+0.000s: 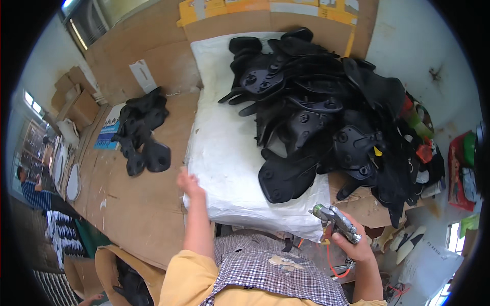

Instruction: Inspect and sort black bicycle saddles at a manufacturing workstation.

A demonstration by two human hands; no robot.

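The rm has pale walls & a wide tabletop [102, 194] w/ brown cardboard on it. A white sheet [219, 153] lies in the middle, & a cardboard wall [224, 25] w/ yellow tape stands at the far side. A big pile of black parts [301, 97] sits on the sheet, mostly far & R, w/ some past its R edge. A small pile [140, 122] is on the L cardboard, next to blue paper [106, 137].

The R hand [357, 245] is wrapped tight round a spray gun [337, 223], near R, w/ its nose pointing L. An orange hose [334, 270] hangs below. The L hand [191, 184] is by the sheet's L edge, fingers a bit bent; it's blurry, so can't tell if they're apart or together.

Near L, a cardboard box [109, 265] has black stuff inside. Far L, a person [33, 194] wears a stripy blue top. A red bag [458, 173] hangs on the R.
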